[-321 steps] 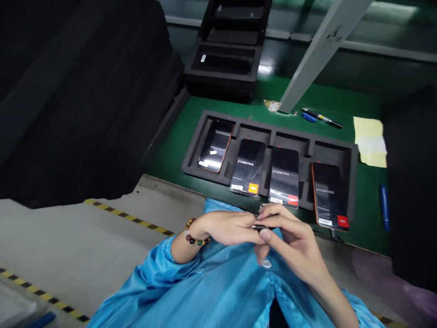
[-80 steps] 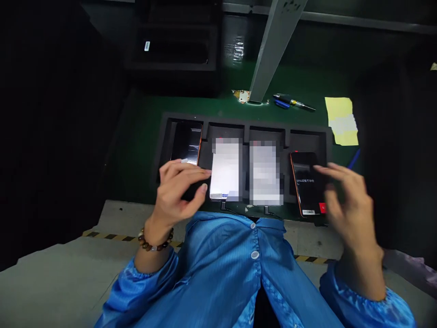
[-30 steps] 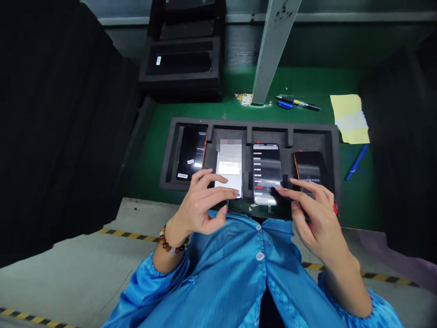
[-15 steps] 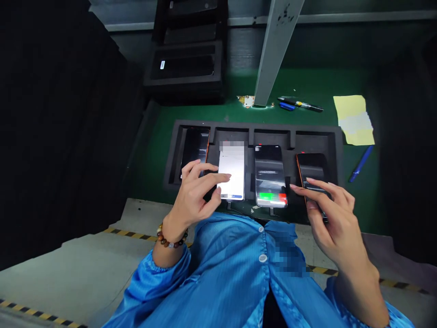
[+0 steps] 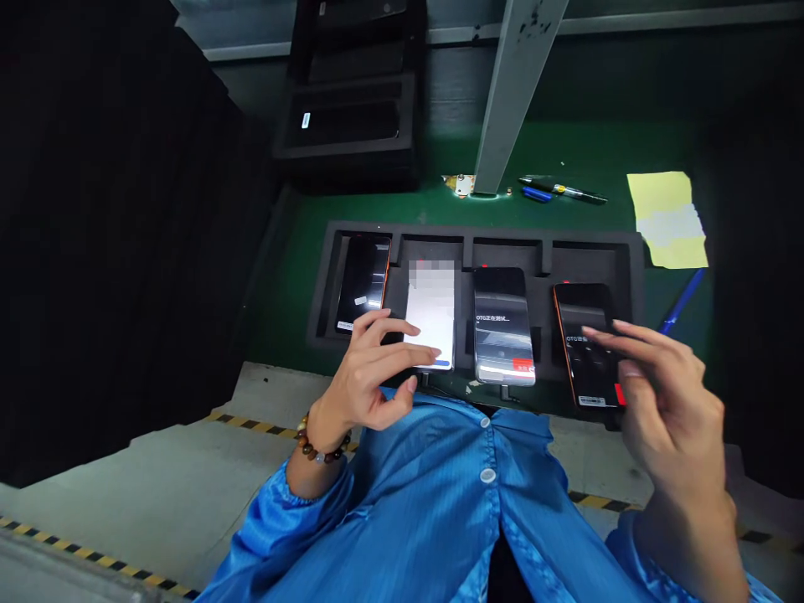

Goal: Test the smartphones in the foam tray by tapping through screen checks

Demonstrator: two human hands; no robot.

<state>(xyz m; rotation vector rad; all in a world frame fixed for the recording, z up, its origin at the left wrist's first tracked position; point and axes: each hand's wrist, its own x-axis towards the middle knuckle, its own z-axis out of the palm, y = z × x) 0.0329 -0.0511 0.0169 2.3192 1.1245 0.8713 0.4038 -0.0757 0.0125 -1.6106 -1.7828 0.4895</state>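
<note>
A black foam tray point(image 5: 402, 229) holds phones in a row. My left hand point(image 5: 373, 368) has its fingers spread, a fingertip at the lower part of the white-screened phone point(image 5: 430, 310). To its left lies a dark phone point(image 5: 368, 268) with an orange edge. Right of the white screen, another phone point(image 5: 502, 335) shows text and a red button on a black screen. My right hand point(image 5: 672, 394), fingers apart, reaches over the rightmost phone point(image 5: 590, 368), which has an orange edge, text and a red patch. Neither hand holds anything.
Stacked black trays point(image 5: 352, 151) with a phone stand at the back left. A grey metal post point(image 5: 518, 92) rises behind the phones. Pens point(image 5: 565, 193), a yellow paper point(image 5: 667, 222) and a blue pen point(image 5: 683, 300) lie at the right.
My right hand has moved right, uncovering more of the rightmost phone. My left fingertip is lower on the white screen. The third phone's green button is gone. The view has shifted slightly.
</note>
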